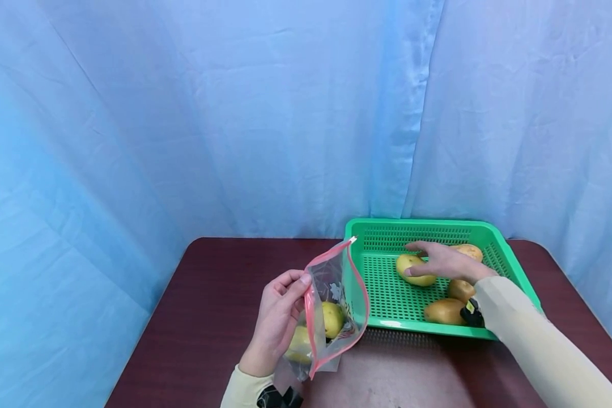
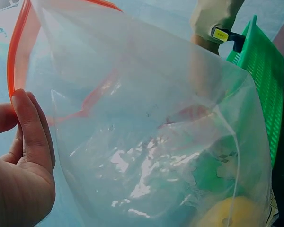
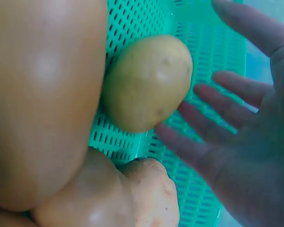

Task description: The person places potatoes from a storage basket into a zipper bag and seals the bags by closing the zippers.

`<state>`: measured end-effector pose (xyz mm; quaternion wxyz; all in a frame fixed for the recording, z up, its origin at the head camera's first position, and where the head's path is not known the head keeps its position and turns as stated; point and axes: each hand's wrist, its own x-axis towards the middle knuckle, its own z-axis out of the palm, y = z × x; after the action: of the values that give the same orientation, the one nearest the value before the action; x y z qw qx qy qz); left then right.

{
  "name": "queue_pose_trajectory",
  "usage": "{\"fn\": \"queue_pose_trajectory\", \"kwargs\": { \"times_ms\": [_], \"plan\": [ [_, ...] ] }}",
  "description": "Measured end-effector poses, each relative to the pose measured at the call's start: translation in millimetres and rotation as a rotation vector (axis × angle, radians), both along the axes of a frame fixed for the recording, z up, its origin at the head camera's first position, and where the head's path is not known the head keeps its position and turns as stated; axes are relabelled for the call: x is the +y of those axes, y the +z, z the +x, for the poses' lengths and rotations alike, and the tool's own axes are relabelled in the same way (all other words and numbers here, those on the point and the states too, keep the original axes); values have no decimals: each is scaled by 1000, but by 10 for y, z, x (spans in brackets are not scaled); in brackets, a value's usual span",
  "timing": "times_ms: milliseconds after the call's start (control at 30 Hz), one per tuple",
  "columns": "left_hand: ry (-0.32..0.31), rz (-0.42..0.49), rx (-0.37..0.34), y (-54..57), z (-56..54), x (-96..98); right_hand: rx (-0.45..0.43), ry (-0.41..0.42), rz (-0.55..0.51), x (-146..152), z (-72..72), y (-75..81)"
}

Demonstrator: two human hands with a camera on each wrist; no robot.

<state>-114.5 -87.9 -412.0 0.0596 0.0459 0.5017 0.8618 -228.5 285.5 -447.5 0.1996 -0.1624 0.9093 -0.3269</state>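
My left hand (image 1: 280,317) pinches the pink zip edge of a clear zip-lock bag (image 1: 330,273) between thumb and fingers. The bag's mouth gapes toward the basket, and two yellowish potatoes (image 1: 332,319) lie inside it. In the left wrist view, one potato (image 2: 229,213) shows through the plastic near the bottom. My right hand (image 1: 446,262) reaches into the green basket (image 1: 385,300), fingers spread over a pale yellow potato (image 1: 404,265). The right wrist view has that potato (image 3: 149,85) beside the fingertips, with the thumb held well apart.
Other potatoes lie at the basket's right side: one at the back (image 1: 469,251), a brownish one (image 1: 460,290) and a larger one at the front (image 1: 443,311). The dark red table (image 1: 209,317) ends at a light blue curtain (image 1: 285,113).
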Motion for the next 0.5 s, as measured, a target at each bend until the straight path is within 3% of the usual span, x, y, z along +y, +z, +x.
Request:
{"fn": "queue_pose_trajectory", "kwargs": {
  "times_ms": [500],
  "plan": [
    [4,-9,-9,1,23,-20,15,30,-5,70,-63,-27]
  ]
}}
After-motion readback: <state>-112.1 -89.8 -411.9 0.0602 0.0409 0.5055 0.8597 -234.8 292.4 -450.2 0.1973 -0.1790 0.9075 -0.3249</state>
